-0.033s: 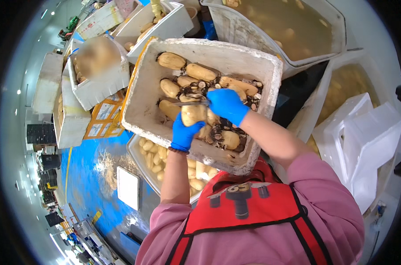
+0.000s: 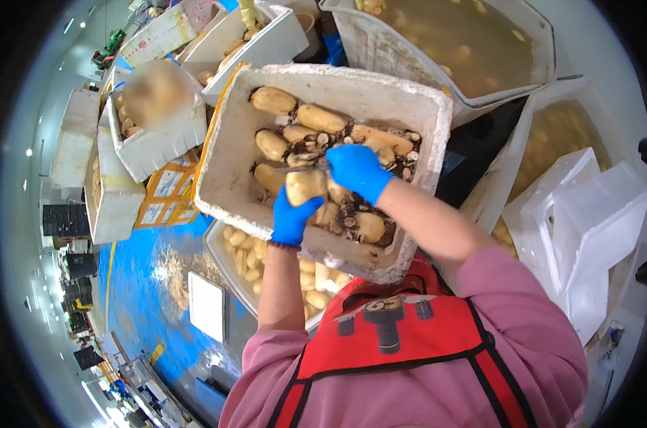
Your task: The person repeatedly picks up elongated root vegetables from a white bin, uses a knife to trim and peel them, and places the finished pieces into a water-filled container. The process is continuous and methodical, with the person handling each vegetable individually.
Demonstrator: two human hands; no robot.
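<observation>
My left hand (image 2: 293, 217), in a blue glove, is closed around a thick pale-yellow lotus root segment (image 2: 306, 187). My right hand (image 2: 359, 171), also gloved in blue, grips a knife whose thin blade (image 2: 299, 169) lies across the segment's far end. The handle is hidden in the fist. Both hands are inside a dirty white foam box (image 2: 216, 160). Around them in the box are several more lotus root segments, such as one at the far left (image 2: 273, 100), with dark trimmings and cut slices (image 2: 360, 201) among them.
Below the box's near side stands a tub of pale lotus roots (image 2: 248, 257). At the far right are tubs of murky water (image 2: 466, 43); white foam pieces (image 2: 580, 221) lie at right. Other foam boxes (image 2: 163, 143) stand at left. A white lid (image 2: 206, 307) rests on the blue floor.
My right hand and the knife have shifted slightly left. The held lotus root has tilted a little. Both hands keep their grips.
</observation>
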